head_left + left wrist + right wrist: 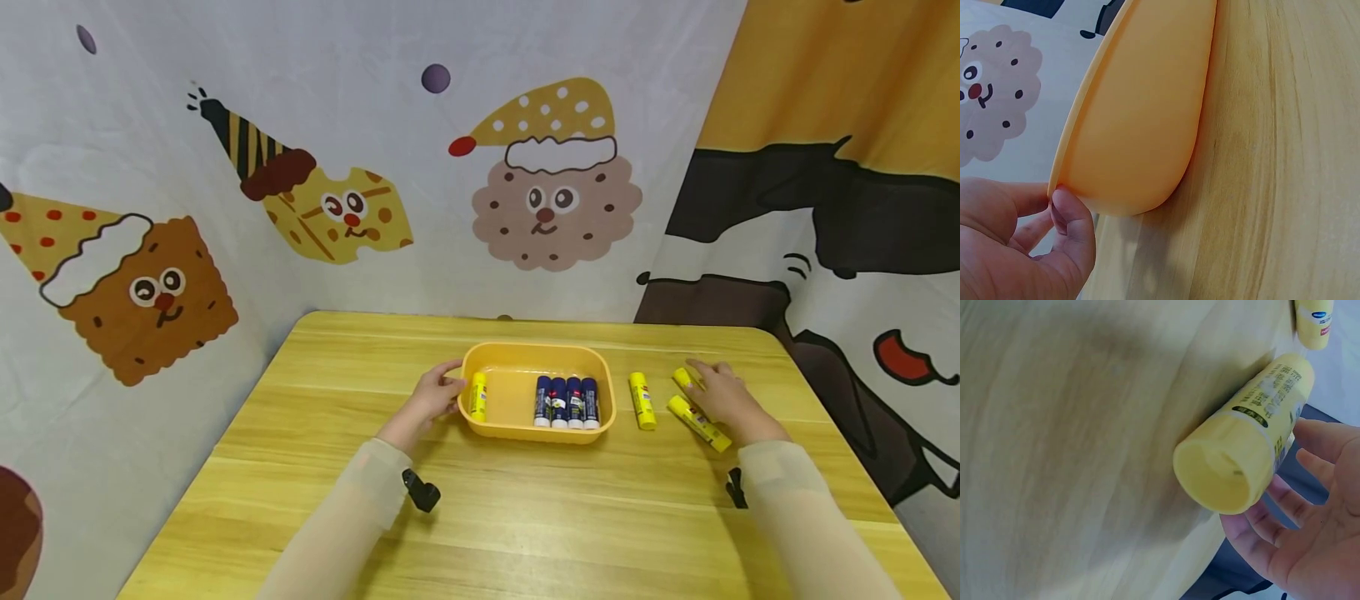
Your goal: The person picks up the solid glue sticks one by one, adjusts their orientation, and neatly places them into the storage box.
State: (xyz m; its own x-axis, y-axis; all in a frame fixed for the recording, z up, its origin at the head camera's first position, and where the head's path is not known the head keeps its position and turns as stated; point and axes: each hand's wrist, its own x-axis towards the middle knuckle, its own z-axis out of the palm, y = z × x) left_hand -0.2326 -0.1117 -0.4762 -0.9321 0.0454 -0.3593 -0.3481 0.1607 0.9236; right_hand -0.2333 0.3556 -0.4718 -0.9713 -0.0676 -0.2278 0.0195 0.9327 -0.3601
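Fingers (1074, 219) of the left hand (429, 398) pinch the left rim of an orange tray (517, 432). In it, one yellow glue stick (478, 398) is at the left, and four blue glue sticks (558, 402) sit side by side at the right. Three more yellow glue sticks (642, 402) lie right of the tray. The right hand (726, 402) is at the far one; I cannot tell if it grips it.
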